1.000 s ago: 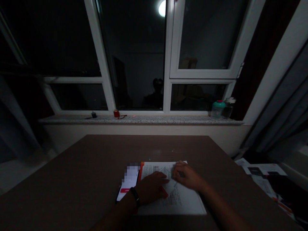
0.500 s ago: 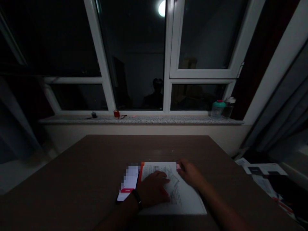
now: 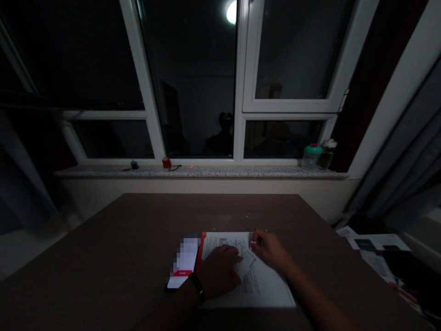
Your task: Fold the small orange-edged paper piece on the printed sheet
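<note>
An open book or stack of printed sheets (image 3: pixel 268 289) with an orange left edge lies on the table in front of me. My left hand (image 3: pixel 220 271), with a dark band on its wrist, rests flat on the page with its fingers stretched out. Beside its fingers is a pale, slanted piece with printed or drawn lines (image 3: pixel 248 263). Something red shows by the left thumb; its kind is hidden. At the page's upper right edge, my right hand (image 3: pixel 268 248) is closed in a pinch on a small pink-and-white piece (image 3: pixel 253 242), mostly covered by the fingers.
A lit phone (image 3: pixel 186 257), partly blurred out, lies left of the pages. Small pale crumbs (image 3: pixel 247 215) dot the brown table (image 3: pixel 155 220). On the window sill (image 3: pixel 213 172) stand a red jar (image 3: pixel 166 162), a dark bottle (image 3: pixel 134 164) and a green-lidded bottle (image 3: pixel 312 156).
My right hand has curled its fingers tighter and turned slightly, with the small pink-and-white piece shifted left in its pinch. My left hand has stayed almost still on the page.
</note>
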The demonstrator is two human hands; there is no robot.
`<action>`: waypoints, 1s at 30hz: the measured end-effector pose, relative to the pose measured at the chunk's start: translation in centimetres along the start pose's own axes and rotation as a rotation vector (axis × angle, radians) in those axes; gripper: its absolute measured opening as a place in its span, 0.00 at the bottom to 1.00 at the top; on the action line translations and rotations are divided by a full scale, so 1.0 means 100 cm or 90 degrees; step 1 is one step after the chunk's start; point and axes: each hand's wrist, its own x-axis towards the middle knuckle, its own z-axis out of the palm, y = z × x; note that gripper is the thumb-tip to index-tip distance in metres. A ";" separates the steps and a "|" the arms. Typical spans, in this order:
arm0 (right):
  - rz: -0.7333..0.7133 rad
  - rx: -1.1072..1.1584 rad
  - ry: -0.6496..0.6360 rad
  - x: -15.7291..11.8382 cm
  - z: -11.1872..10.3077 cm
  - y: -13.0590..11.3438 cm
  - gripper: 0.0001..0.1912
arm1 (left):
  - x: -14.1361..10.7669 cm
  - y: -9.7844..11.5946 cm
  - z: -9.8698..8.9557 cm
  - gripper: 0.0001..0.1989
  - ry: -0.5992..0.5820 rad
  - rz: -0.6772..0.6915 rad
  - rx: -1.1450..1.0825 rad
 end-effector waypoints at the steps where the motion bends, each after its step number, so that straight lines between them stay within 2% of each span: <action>1: -0.017 0.015 -0.003 0.000 0.002 0.000 0.02 | 0.000 -0.001 0.000 0.23 -0.002 0.004 0.001; 8: -0.113 0.048 -0.025 -0.002 0.024 -0.002 0.03 | 0.001 -0.015 0.001 0.25 0.006 0.037 0.008; 13: -0.150 0.040 -0.059 0.002 0.028 -0.003 0.06 | 0.003 -0.016 -0.003 0.24 -0.005 0.049 0.000; 22: -0.133 0.041 -0.104 0.005 0.022 -0.006 0.06 | 0.004 -0.023 0.003 0.25 -0.023 0.049 0.003; 30: -0.056 0.092 -0.083 0.005 0.028 0.000 0.06 | 0.004 -0.022 0.002 0.26 -0.036 0.051 -0.001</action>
